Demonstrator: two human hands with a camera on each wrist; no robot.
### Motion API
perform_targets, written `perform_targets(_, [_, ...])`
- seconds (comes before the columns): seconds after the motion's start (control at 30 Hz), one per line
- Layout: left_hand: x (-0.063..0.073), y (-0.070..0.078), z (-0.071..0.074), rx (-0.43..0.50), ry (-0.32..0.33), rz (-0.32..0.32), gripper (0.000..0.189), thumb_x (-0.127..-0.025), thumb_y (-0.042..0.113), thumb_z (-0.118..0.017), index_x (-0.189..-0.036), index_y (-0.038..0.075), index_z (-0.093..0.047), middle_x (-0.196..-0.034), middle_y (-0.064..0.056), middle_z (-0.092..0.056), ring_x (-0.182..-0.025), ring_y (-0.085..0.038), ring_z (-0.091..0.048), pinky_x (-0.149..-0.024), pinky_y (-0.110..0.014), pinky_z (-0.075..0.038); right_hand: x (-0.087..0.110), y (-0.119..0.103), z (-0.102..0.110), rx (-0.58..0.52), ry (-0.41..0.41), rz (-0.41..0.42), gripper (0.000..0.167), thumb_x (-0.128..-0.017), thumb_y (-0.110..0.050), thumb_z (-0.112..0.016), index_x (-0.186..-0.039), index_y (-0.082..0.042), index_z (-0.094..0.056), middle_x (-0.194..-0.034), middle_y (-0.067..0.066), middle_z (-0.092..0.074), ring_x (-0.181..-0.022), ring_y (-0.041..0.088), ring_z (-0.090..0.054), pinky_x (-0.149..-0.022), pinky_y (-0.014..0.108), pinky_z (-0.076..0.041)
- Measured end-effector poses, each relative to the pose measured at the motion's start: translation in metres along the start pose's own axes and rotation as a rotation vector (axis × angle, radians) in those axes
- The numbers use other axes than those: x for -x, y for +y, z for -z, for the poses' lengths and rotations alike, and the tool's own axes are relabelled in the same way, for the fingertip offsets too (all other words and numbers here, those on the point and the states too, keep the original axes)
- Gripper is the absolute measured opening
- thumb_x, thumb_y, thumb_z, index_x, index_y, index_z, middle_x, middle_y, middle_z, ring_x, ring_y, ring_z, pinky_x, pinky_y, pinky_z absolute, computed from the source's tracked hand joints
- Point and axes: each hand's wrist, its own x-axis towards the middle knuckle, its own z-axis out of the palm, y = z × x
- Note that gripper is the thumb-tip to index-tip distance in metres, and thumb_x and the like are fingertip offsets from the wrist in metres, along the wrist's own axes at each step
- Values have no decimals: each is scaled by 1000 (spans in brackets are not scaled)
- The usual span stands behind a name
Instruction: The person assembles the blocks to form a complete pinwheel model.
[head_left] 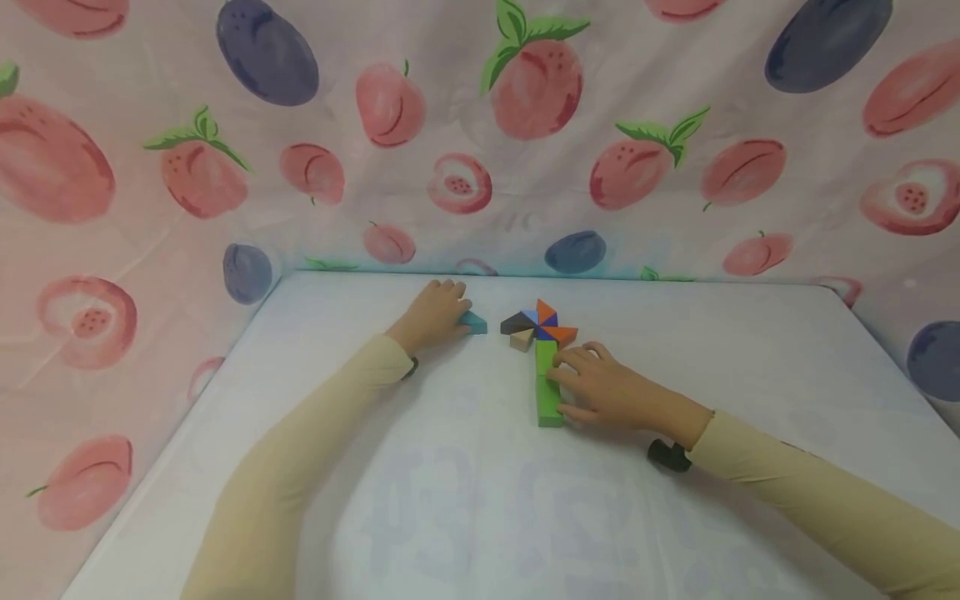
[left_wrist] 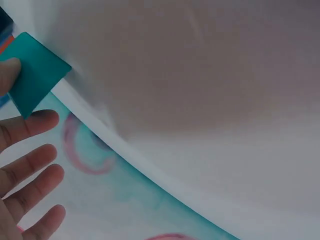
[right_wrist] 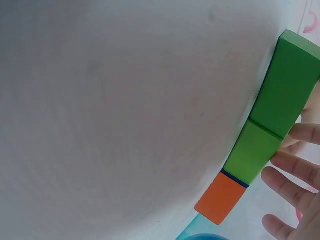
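Observation:
In the head view, a teal triangular block (head_left: pixel 474 323) lies left of a pinwheel of small triangular blocks. My left hand (head_left: pixel 433 317) pinches it; the left wrist view shows the thumb on its face (left_wrist: pixel 37 75) and the index finger at its lower corner. Two green blocks, one nearer me (head_left: pixel 550 404) and one farther (head_left: pixel 546 357), stand end to end below the pinwheel like a stem. Fingers of my right hand (head_left: pixel 607 387) rest against their right side, loosely extended. The pinwheel includes orange (head_left: pixel 558 333), black (head_left: pixel 516 323) and tan (head_left: pixel 521 340) pieces.
A white-covered table (head_left: pixel 465 517) holds the blocks. Behind and to the left hangs a pink cloth (head_left: pixel 465 100) printed with peaches and plums. A dark band with a black device (head_left: pixel 670 456) sits at my right wrist.

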Motion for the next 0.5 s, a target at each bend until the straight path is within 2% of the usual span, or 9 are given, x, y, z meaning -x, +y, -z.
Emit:
perform_targets(0.3, [7, 21, 2, -31, 11, -6, 40, -88, 45, -60, -110, 12, -66, -105, -8, -60, -98, -24, -53, -91, -39, -43, -1, -1, 0, 6, -5, -6, 42, -88, -39, -59, -121, -12, -56, -122, 8, -53, -115, 23, -49, -101, 49, -35])
perform_targets(0.5, [11, 35, 4, -10, 25, -36, 40, -87, 46, -60, -110, 13, -65, -103, -6, -59, -97, -22, -52, -89, -38, -42, -1, -1, -1, 8, 1, -9, 42, -88, -38, -60, -120, -12, -57, -121, 7, -53, -115, 23, -49, -100, 49, -35])
